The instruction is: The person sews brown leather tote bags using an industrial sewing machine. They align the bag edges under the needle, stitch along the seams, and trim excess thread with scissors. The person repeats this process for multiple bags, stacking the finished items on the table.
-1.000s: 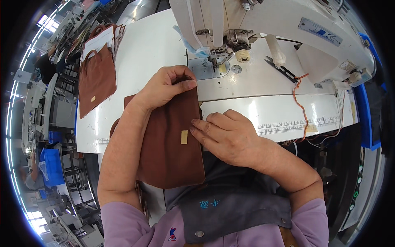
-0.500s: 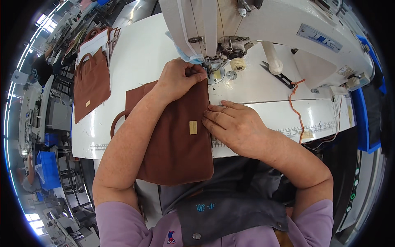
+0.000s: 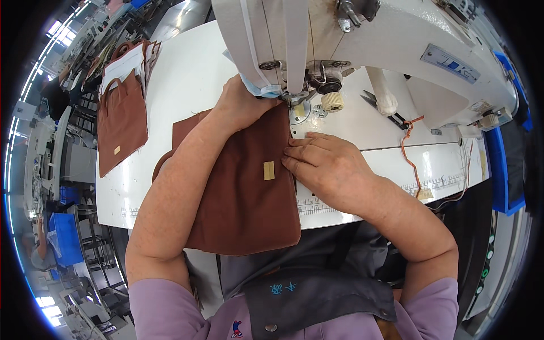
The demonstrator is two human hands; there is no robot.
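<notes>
A brown bag piece [image 3: 238, 198] with a small gold-coloured patch [image 3: 268, 170] lies on the white sewing table [image 3: 175, 73] and overhangs its front edge. My left hand [image 3: 241, 102] is closed on the far end of the piece, beside the needle area [image 3: 292, 102], its fingertips partly hidden behind the machine head. My right hand [image 3: 320, 164] lies with fingers extended on the right edge of the piece. The white sewing machine [image 3: 385, 28] stands above, with a cream knob [image 3: 332, 101] near the needle.
More brown bag pieces [image 3: 122, 124] lie at the left. Black thread snips [image 3: 385, 110] with an orange cord [image 3: 405, 153] lie right of the needle. A blue bin [image 3: 496, 170] is beside the table's right end. Other workstations and people [image 3: 54, 90] show far left.
The bag piece has moved forward and rightward to the needle. Both my hands moved forward with it, the left partly behind the machine head, the right staying along the right edge.
</notes>
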